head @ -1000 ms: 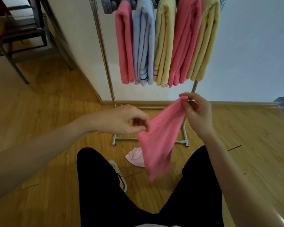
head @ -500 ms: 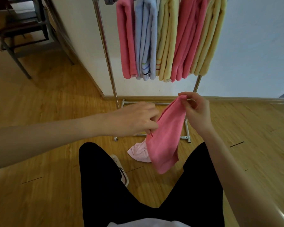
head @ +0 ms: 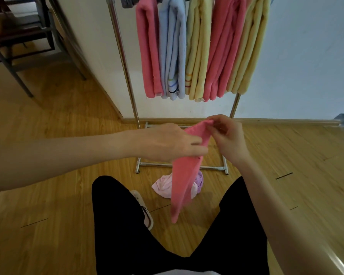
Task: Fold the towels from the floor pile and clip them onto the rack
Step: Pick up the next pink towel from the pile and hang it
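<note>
Pink towel (head: 184, 181): top edge pinched by right hand (head: 229, 139); left hand (head: 167, 143) fingers clamped mid-fold; tail hangs free above floor pile (head: 163, 186).

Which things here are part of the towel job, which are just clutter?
Job: pink towel held by left hand and right hand; floor pile; rack; hung towels.

Clutter: chair; slipper.

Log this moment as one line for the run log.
step: folding | held: pink towel | left hand: grips it | right hand: pinches top corner | rack: five towels | floor pile: remains
</note>
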Demonstrator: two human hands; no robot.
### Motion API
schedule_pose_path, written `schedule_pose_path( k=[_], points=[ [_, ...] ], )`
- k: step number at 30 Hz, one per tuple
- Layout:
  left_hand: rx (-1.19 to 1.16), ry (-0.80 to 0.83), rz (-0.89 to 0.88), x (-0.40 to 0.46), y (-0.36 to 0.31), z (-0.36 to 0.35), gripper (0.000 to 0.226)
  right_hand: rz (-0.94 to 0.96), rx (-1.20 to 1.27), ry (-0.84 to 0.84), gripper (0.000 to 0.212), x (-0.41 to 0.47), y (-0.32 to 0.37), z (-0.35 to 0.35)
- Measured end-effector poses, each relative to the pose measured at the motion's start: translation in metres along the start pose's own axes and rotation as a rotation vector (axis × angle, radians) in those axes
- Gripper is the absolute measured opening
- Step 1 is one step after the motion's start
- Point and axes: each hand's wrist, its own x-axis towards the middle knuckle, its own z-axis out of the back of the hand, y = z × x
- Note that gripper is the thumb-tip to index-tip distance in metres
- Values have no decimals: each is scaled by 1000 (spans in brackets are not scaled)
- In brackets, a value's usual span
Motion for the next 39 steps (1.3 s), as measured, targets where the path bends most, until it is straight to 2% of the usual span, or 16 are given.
schedule_pose_path(
  k=[1, 2, 3, 8, 17, 24, 30, 33, 34, 36, 38, 39],
  points=[
    [8, -164, -60, -1, 4, 4, 22, -3, 18, 13, 19, 0, 2, -1],
    [-64, -269, 30, 2, 7, 17, 13, -5, 39, 33, 19, 0, 5, -1],
    [-110, -351, -2, -3, 10, 18, 10, -4, 64, 58, 19, -1, 9, -2],
    [-330, -572, 150, -10, 9, 11, 18, 19, 154, 137, 19, -3, 24, -5],
    [-423, -699, 250, -16, 14, 4, 21, 22, 290, 193, 23, -8, 31, -14],
    [-429, -801, 292, -11, 11, 7, 19, -26, 395, 163, 29, -11, 34, -12],
    [-363, -851, 294, -2, 13, 24, 22, 8, 309, 22, 25, -3, 39, -15],
    [-320, -939, 263, -3, 14, 27, 20, 0, 316, -32, 20, 4, 44, -18],
    [-325, -980, 262, -5, 13, 26, 24, -10, 316, -44, 19, 7, 44, -19],
    [-386, -1012, 330, -10, 10, 14, 55, -55, 321, -55, 18, 11, 42, -22],
    [-515, -948, 491, -16, 11, -11, 90, -98, 323, -46, 19, 14, 38, -25],
    [-596, -885, 566, -18, 13, -28, 99, -111, 321, -41, 19, 14, 36, -27]
  ],
)
